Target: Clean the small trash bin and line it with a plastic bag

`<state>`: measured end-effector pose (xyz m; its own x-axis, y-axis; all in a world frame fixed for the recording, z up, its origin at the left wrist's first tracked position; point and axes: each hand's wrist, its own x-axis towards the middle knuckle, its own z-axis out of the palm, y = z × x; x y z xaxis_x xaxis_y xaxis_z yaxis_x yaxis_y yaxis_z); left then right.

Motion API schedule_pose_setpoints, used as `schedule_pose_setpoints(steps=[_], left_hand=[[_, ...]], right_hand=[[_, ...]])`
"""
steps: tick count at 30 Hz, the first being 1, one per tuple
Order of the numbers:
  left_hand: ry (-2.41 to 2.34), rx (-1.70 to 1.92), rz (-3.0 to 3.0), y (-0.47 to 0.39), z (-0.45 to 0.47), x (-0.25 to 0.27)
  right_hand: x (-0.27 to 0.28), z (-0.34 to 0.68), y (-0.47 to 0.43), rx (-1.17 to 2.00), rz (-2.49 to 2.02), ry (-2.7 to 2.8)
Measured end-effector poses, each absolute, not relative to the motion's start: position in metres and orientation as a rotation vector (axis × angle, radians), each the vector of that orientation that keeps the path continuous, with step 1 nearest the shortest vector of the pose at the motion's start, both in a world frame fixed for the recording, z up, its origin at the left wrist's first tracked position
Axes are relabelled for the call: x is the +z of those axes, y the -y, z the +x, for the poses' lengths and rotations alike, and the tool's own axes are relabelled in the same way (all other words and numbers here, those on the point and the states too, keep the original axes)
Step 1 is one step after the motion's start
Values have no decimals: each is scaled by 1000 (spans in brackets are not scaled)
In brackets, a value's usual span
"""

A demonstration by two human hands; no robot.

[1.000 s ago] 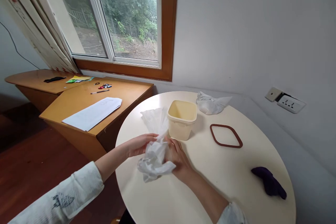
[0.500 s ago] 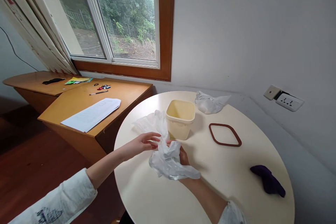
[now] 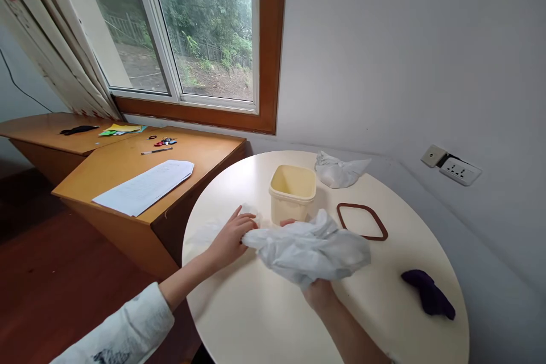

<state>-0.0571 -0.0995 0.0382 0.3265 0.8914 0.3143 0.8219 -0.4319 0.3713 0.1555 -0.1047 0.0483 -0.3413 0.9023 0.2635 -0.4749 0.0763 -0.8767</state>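
A crumpled white plastic bag is held up over the near middle of the round table. My left hand closes on the bag's left end, fingers curled over it. My right hand grips the bag from below and behind; most of its fingers are hidden by the plastic, and one fingertip shows at the top edge. Just beyond stands a pale yellow square tub, uncovered, with nothing visible inside. Thin translucent plastic lies behind my left hand; whether it joins the held bag I cannot tell.
On the round table are a brown rounded-square ring, another white plastic bag near the wall and a dark purple cloth. A wooden desk at left bears papers, a pen and small items.
The bag has spread out and moved right, with my right hand now beneath it. My left hand has gone from loosely spread fingers to gripping its left end. The view has shifted slightly.
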Motion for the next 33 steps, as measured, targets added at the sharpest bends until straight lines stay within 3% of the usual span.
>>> schedule_pose_setpoints(steps=[5,10,15,22,33], left_hand=[[-1648,945,2459,97,-91,75],[-1664,1433,2300,75,-73,152],[-1223,2016,1999,24,-19,203],[-1077,1851,1725,-30,27,175],[-1066,1401,1524,-37,36,141]], right_hand=[[91,176,104,1490,-407,972],[150,186,92,1356,-254,947],[207,200,68,1045,-172,1021],[240,216,44,860,-207,1098],[237,195,17,1052,-318,1071]])
